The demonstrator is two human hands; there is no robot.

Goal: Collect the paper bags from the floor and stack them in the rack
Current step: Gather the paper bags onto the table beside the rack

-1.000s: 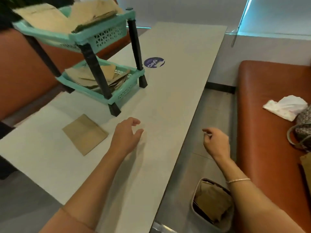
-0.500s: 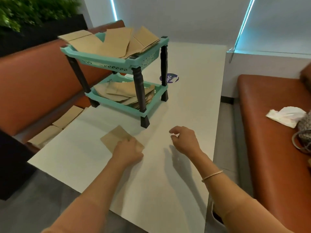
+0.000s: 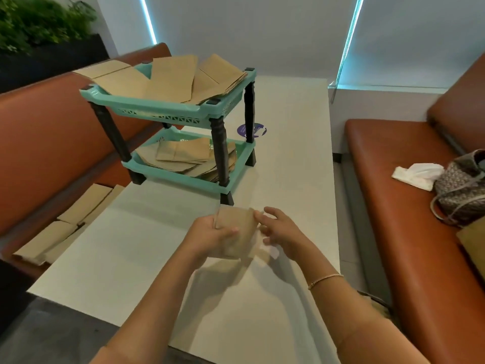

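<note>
Left hand [image 3: 210, 236] grips the paper bag [image 3: 237, 232] just before the rack [image 3: 168, 111], right hand [image 3: 282, 229] fingers loosely curled at its edge (flatten it, then slide it onto a tier).

Nothing legible is showing anywhere. A round dark-blue sticker w/ a white patch [image 3: 252, 130] is lying on the white rectangular tabletop [image 3: 294, 166], partly hidden behind a black turned leg of the two-tier teal plastic rack [image 3: 168, 111]; any lettering on it is reading too blurred & too blocked to make out. Faint whitish markings [image 3: 183, 140] are peeking out at the back of the rack's lower tier above the flat brown paper bags, but they're too small to tell as text. The brown paper bags themselves are showing no print. The patterned grey fabric handbag [image 3: 464, 185] on the orange bench is carrying a repeating motif, unreadable.
</note>
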